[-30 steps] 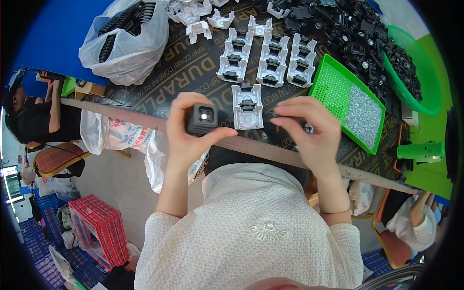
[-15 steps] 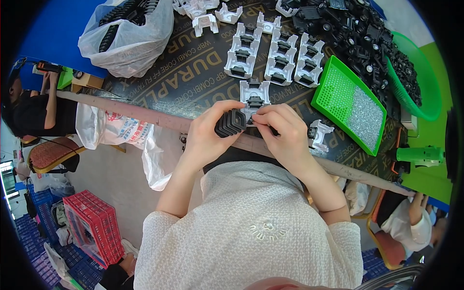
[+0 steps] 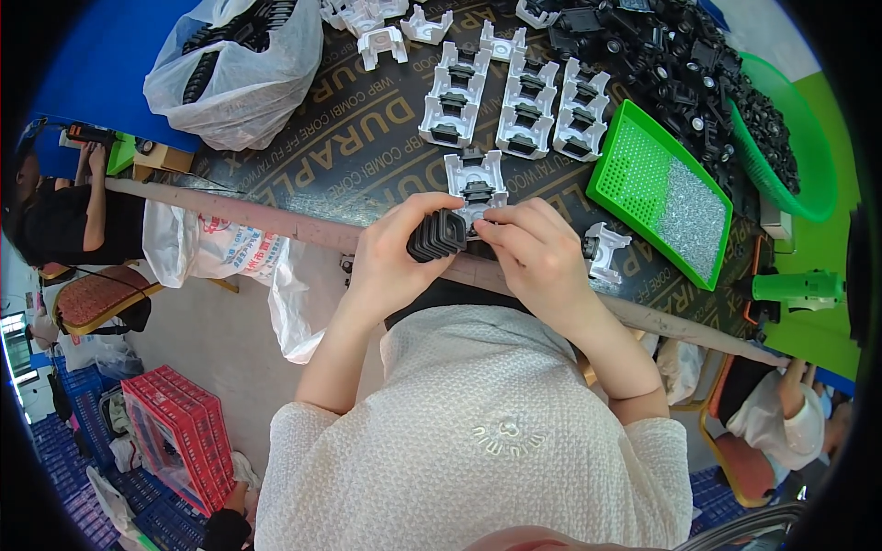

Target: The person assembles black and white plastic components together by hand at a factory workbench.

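My left hand point(image 3: 386, 262) is closed round a ribbed stack of black square frames point(image 3: 435, 236), its open end toward the right. My right hand point(image 3: 544, 253) has thumb and fingers pinched together at the near end of a white plastic housing point(image 3: 475, 174) by the table's front edge. A black piece sits across that housing. Whatever the right fingertips hold is hidden. To the right of this hand lies another white housing point(image 3: 606, 253) with a black piece at its side. Beyond the hands stand three rows of white housings point(image 3: 525, 106) fitted with black pieces.
A green tray point(image 3: 602, 184) of small silvery parts lies to the right. Behind it are a heap of black parts point(image 3: 671, 73) and a green basket point(image 3: 822, 184). A green power tool point(image 3: 799, 290) is far right. A plastic bag point(image 3: 234, 101) of black ribbed pieces sits back left.
The view has shifted slightly. Both hands stay at the near white housing, my left still holding the black stack. The right fingers have moved slightly.
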Motion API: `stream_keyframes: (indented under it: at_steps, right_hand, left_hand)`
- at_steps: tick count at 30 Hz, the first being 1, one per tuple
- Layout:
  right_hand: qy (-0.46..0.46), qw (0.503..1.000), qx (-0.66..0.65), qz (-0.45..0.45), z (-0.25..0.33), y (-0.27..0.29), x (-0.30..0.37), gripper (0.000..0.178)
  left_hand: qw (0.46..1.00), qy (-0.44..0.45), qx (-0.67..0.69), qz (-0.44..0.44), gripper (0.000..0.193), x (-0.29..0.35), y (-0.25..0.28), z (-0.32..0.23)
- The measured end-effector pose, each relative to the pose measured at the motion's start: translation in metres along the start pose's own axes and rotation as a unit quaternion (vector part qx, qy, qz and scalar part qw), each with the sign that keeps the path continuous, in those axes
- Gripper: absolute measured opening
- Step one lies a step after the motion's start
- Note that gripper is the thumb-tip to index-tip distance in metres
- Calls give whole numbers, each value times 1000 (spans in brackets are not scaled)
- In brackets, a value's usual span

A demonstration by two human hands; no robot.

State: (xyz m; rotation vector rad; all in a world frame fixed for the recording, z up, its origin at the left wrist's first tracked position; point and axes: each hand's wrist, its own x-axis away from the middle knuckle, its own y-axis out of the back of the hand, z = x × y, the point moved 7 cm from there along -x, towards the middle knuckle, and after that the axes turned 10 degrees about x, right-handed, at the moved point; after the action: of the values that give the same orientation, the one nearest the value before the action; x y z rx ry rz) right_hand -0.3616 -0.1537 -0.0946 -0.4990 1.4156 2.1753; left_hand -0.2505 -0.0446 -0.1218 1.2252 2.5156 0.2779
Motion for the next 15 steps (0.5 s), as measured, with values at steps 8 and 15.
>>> stream_keyframes:
  at_steps: [8,15]
  right_hand:
    - [-93,987,-117,53,-19,4,-7,27]
    - [-142,974,-154,90,-29,0,-8,25]
  left_hand:
    - [1000,-3,-2,6,47,-1,-1,-2]
    - [1000,9,6,14,47,-3,-2,-2]
